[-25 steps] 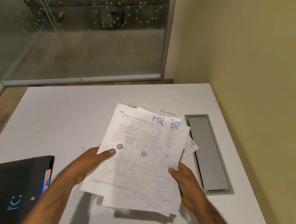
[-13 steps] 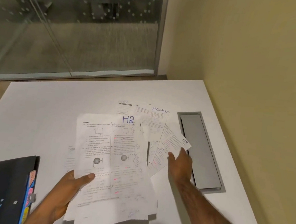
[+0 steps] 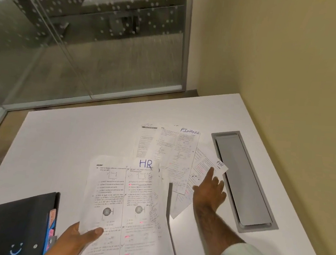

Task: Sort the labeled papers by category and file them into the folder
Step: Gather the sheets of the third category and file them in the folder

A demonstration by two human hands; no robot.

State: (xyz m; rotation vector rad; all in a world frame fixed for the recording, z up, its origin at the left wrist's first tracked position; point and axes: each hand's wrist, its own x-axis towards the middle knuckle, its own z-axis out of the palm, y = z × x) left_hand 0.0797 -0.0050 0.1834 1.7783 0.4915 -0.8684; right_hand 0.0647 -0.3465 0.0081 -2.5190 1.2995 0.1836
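Desk (image 3: 67, 148), left fingers (image 3: 94, 231) pinch papers (image 3: 124, 195); right fingers (image 3: 210, 173) outstretched

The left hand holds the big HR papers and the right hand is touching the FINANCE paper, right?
Not quite. In the head view the right hand reaches onto the small sheet marked HR, which lies beside the FINANCE paper. The left hand does hold the big HR papers.
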